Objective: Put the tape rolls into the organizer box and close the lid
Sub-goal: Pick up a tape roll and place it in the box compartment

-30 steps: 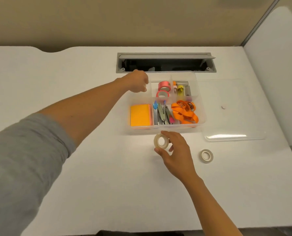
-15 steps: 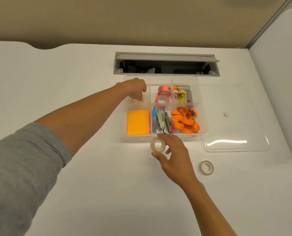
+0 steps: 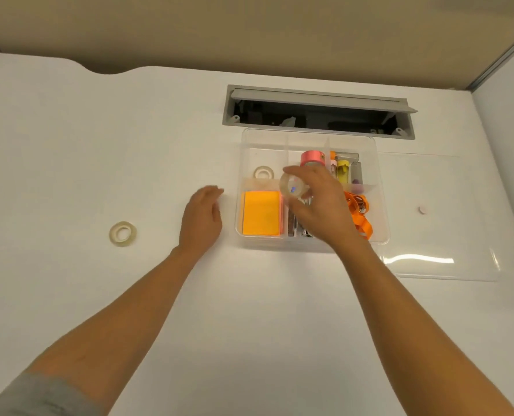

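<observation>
A: Head view — which step?

B: Loading. The right hand (image 3: 318, 205) pinches a clear tape roll (image 3: 293, 187) over the clear plastic organizer box (image 3: 381, 235); another small clear roll (image 3: 262, 173) lies in its far-left compartment.

A: Next?

B: Probably lowering it there. The left hand (image 3: 201, 217), fingers loose and empty, is near the box; a third clear roll (image 3: 122, 233) lies left, and the flat clear lid (image 3: 447, 235) right.

head view | worn high | faces forward-down | close over white desk (image 3: 249, 310)
</observation>
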